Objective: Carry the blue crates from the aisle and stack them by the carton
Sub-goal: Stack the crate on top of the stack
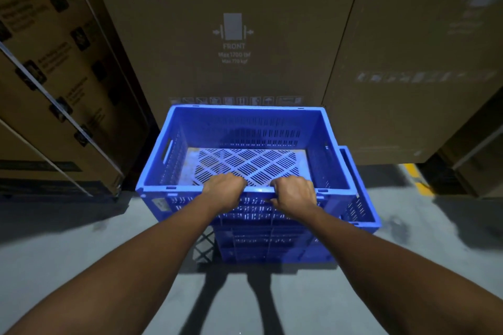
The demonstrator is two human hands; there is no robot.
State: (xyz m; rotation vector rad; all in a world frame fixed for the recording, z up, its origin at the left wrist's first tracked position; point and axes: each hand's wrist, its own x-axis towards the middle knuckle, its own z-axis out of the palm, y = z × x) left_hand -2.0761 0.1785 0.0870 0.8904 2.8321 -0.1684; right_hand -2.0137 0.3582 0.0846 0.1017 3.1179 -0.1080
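Observation:
An empty blue crate (245, 122) with slotted walls sits on top of a stack of blue crates (362, 207), shifted a little to the left of the crate below it. The stack stands right against a tall brown carton (234, 35) marked FRONT. My left hand (224, 192) grips the top crate's near rim, fingers curled over the edge. My right hand (292, 194) grips the same rim just to the right.
Another tall carton (424, 57) stands to the right, and strapped cartons (46, 84) lean at the left. Grey concrete floor (81, 239) lies around the stack, with a yellow floor mark (416, 177) at the right.

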